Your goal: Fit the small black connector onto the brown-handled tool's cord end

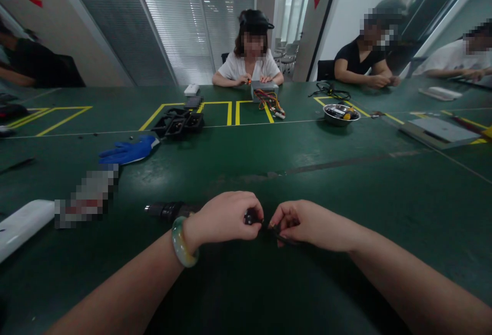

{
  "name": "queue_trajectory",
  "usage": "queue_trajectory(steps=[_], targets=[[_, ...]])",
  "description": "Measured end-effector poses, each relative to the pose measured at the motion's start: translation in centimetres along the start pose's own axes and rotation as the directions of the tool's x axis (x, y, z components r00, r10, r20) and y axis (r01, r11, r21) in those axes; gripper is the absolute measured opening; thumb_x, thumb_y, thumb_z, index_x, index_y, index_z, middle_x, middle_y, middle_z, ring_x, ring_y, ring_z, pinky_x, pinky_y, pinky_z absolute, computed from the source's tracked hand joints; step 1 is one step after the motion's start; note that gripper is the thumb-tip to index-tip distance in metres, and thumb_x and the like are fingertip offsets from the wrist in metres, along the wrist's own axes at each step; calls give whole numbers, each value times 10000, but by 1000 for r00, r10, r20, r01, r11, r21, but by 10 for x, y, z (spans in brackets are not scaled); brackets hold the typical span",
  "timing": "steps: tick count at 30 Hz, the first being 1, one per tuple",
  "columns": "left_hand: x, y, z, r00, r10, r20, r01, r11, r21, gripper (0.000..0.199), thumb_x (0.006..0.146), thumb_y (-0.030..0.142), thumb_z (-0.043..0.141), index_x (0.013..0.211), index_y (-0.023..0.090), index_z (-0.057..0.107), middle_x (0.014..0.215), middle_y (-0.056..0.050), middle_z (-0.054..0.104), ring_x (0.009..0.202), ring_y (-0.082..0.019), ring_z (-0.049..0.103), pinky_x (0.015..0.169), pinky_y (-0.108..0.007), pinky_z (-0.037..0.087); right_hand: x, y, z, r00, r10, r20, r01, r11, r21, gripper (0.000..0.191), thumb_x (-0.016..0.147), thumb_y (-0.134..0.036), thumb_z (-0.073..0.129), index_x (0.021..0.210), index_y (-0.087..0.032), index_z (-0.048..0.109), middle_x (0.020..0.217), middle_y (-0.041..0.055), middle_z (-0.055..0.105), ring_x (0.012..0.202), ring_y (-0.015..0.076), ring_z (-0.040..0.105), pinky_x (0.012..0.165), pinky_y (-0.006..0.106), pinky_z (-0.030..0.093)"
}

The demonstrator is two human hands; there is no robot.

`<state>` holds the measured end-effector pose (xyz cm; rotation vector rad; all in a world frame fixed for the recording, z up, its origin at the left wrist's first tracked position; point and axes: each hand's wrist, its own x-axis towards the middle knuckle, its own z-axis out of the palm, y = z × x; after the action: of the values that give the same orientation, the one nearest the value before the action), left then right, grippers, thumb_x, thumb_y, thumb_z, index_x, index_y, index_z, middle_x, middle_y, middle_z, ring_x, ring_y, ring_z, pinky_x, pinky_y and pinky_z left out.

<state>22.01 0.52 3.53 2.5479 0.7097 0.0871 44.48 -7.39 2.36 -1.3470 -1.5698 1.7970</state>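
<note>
A green table [365, 186] fills most of the frame, with blinds and glass partitions behind it at the top. Just below the centre, a small black piece [250, 216] sits in the curled left hand [234, 217]; it looks rounded and glossy, with a pale glint, but fingers cover much of it and its exact shape cannot be told. Beside it, the right hand [298, 223] pinches a thin black cable [289, 241] that trails below the fingers. The hands nearly meet, and whether piece and cable are joined is too dark to tell.

A black tool [167, 211] with a metal tip lies just left of the left hand, its far end hidden behind that hand, whose wrist wears a jade-coloured bangle [184, 242]. Farther out at left are a white object [26, 224], a pixelated item [92, 189] and a blue glove [130, 151]. Beyond, a black frame [179, 123] stands near yellow tape [229, 114]. At upper centre, a co-worker in white [249, 65] handles a grey box [265, 89] with coloured wires. A metal bowl [341, 121] of small parts and a flat silver panel [442, 132] lie at right.
</note>
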Motion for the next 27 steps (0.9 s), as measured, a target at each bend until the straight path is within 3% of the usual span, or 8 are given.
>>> queue_trajectory(steps=[6, 8, 12, 14, 18, 23, 25, 27], targets=[[0, -2, -3, 1000, 19, 8, -19, 1000, -23, 183, 791, 370, 612, 923, 250, 647, 932, 28, 647, 873, -154, 592, 737, -264, 434, 10, 4, 2, 989, -11, -147, 1, 998, -69, 143, 865, -199, 597, 959, -167, 700, 876, 27, 696, 807, 138, 629, 713, 221, 470], [-1, -1, -3, 1000, 26, 9, -26, 999, -29, 169, 798, 356, 603, 920, 250, 653, 931, 30, 649, 877, -152, 593, 741, -262, 433, 10, 3, -4, 994, -24, -111, 10, 992, -123, 175, 883, -236, 591, 986, -193, 726, 907, 20, 691, 812, 138, 617, 715, 222, 465], [-4, 0, -3, 994, 81, 76, -77, 995, -58, 160, 782, 320, 606, 916, 256, 664, 923, 40, 648, 863, -139, 593, 758, -254, 432, 5, -3, -7, 992, -67, 107, 94, 959, -267, 186, 879, -255, 628, 1030, -240, 737, 954, -2, 678, 857, 142, 610, 774, 226, 455], [-6, 0, -3, 991, 106, 81, -102, 993, -53, 173, 762, 313, 617, 920, 255, 658, 915, 42, 644, 866, -142, 586, 775, -260, 429, 0, -7, -2, 984, -118, 133, 163, 896, -413, 171, 867, -225, 649, 1003, -257, 748, 955, -9, 663, 875, 140, 601, 813, 226, 438], [-7, 0, -3, 988, 136, 75, -134, 991, -30, 177, 744, 306, 623, 907, 241, 642, 905, 35, 630, 863, -148, 571, 774, -272, 424, -11, -14, 16, 974, -216, 73, 208, 709, -674, 248, 870, -117, 603, 976, -287, 748, 952, -10, 626, 861, 133, 577, 800, 229, 415], [-7, 3, -3, 980, 183, 81, -183, 983, 0, 138, 764, 299, 609, 878, 225, 635, 890, 23, 620, 854, -150, 558, 791, -288, 414, -17, -13, 32, 960, -263, 94, 217, 490, -844, 268, 847, -70, 563, 943, -256, 731, 890, 2, 609, 759, 143, 553, 683, 258, 390], [-7, 4, -2, 979, 187, 85, -188, 982, 7, 125, 764, 279, 603, 872, 221, 630, 888, 23, 619, 844, -148, 556, 787, -289, 411, -15, -10, 31, 957, -281, 78, 221, 522, -824, 257, 841, -64, 571, 925, -249, 728, 898, -8, 617, 778, 137, 562, 706, 253, 396], [-7, 5, -2, 977, 191, 91, -192, 981, 0, 123, 761, 258, 603, 876, 222, 626, 893, 26, 619, 845, -144, 557, 795, -289, 408, -12, -8, 27, 956, -289, 39, 216, 611, -762, 239, 848, -82, 594, 921, -263, 732, 922, -28, 632, 820, 124, 576, 764, 240, 406]])
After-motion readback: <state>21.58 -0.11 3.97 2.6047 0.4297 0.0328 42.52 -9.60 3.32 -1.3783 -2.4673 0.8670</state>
